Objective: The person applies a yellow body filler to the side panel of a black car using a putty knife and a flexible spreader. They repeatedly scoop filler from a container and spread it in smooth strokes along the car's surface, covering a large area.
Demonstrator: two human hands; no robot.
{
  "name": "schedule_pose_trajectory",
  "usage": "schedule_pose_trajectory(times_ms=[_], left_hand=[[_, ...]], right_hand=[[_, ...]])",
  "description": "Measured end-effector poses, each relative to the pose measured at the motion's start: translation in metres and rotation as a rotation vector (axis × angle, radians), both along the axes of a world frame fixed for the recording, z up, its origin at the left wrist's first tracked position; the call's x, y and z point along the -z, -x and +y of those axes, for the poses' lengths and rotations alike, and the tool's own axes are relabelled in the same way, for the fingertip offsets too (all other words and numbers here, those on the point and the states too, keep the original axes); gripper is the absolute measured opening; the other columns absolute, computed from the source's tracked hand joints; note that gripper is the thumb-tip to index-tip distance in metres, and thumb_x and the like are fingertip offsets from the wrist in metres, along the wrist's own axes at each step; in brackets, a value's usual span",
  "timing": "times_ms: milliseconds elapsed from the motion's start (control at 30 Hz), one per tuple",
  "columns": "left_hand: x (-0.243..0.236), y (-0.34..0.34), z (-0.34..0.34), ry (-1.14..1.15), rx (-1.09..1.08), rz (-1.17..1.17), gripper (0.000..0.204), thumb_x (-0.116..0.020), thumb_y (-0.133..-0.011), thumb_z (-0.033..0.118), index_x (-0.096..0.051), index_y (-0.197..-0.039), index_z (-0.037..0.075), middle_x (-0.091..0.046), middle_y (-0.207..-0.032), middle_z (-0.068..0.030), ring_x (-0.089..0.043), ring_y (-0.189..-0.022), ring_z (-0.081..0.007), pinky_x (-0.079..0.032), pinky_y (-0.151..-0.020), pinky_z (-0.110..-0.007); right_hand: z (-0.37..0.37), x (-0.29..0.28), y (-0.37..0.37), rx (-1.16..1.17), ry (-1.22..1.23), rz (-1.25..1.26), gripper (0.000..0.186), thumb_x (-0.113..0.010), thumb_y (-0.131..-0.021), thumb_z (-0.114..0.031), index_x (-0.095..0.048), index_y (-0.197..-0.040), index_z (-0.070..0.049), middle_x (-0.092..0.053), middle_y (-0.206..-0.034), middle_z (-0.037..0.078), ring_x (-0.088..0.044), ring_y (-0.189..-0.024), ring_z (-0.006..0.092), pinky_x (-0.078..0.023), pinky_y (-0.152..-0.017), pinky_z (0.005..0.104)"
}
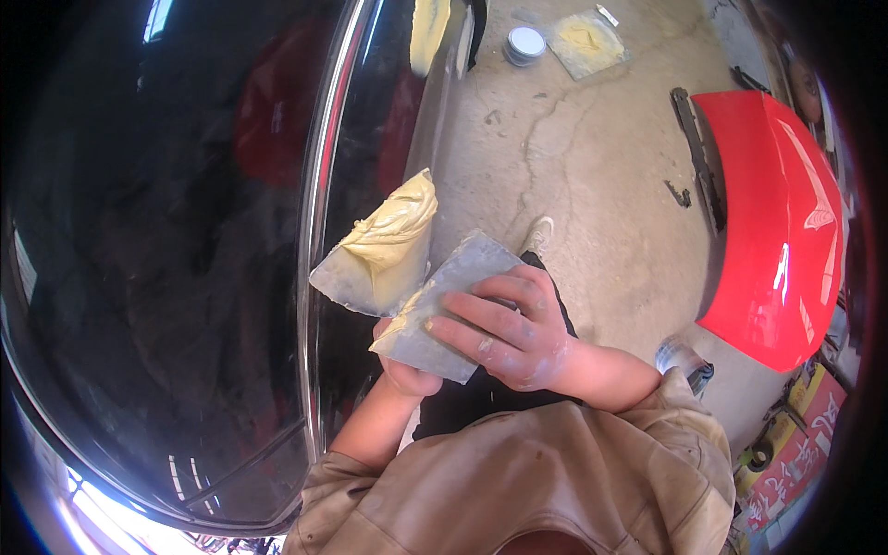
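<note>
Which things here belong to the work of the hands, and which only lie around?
In use:
- right hand on grey spreader
- left hand under grey board with yellow putty
- black car body

Lying about:
- red panel
- tin
- putty-smeared board on the floor

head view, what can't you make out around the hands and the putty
- Left hand: mostly hidden behind the grey spreader held by the right hand.
- Board under the yellow putty: underside and grip unseen.
- Round tin on the floor: too small to tell contents.
</note>
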State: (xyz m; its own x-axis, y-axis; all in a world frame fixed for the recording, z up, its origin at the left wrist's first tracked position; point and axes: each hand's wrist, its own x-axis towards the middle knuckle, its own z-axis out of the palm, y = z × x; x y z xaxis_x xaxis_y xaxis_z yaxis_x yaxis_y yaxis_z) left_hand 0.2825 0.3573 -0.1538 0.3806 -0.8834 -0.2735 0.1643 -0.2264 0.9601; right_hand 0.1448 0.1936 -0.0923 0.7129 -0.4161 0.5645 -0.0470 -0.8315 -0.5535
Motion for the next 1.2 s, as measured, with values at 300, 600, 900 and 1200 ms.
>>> schedule_pose_trajectory(times_ms=[300,600,900,1200], left_hand=[[-0.030,0.015,-0.024,0.071,-0.102,0.024,0.062,-0.048,-0.101,0.043,-0.046,-0.143,-0.002,-0.057,-0.140,-0.0169,-0.057,-0.127,-0.0271,-0.046,-0.108,-0.040],[-0.030,-0.004,-0.020,0.091,-0.099,0.504,0.068,-0.048,-0.103,0.058,-0.038,-0.138,0.001,-0.049,-0.064,-0.0095,-0.043,-0.047,-0.0155,-0.037,-0.042,-0.029],[-0.030,-0.024,-0.020,-0.024,0.425,1.091,0.047,-0.054,-0.102,0.032,-0.058,-0.118,-0.012,-0.062,-0.081,-0.0135,-0.047,-0.047,-0.0148,-0.038,-0.041,-0.028],[-0.029,-0.043,-0.017,0.024,0.232,0.795,0.076,-0.053,-0.100,0.059,-0.049,-0.130,-0.011,-0.053,-0.063,-0.0098,-0.045,-0.046,-0.0130,-0.037,-0.044,-0.027]], right_hand=[[-0.006,0.012,-0.002,0.081,-0.006,-0.069,0.046,-0.064,-0.074,-0.020,-0.074,-0.118,-0.014,-0.069,-0.120,0.003,-0.061,-0.093,0.0215,-0.045,-0.083,0.0378],[-0.032,0.012,0.020,0.004,-0.581,-0.431,0.041,-0.056,-0.085,0.000,-0.062,-0.126,0.003,-0.068,-0.116,0.018,-0.065,-0.106,0.0277,-0.049,-0.096,0.0428],[-0.084,0.001,-0.005,-0.592,-2.069,-0.370,0.053,-0.064,-0.094,-0.007,-0.048,-0.144,0.005,-0.062,-0.134,0.016,-0.060,-0.121,0.0212,-0.046,-0.106,0.0357],[-0.053,0.029,0.012,0.060,-1.893,-0.386,0.048,-0.064,-0.096,0.004,-0.048,-0.141,-0.001,-0.066,-0.128,0.011,-0.062,-0.117,0.0173,-0.050,-0.102,0.0343]])
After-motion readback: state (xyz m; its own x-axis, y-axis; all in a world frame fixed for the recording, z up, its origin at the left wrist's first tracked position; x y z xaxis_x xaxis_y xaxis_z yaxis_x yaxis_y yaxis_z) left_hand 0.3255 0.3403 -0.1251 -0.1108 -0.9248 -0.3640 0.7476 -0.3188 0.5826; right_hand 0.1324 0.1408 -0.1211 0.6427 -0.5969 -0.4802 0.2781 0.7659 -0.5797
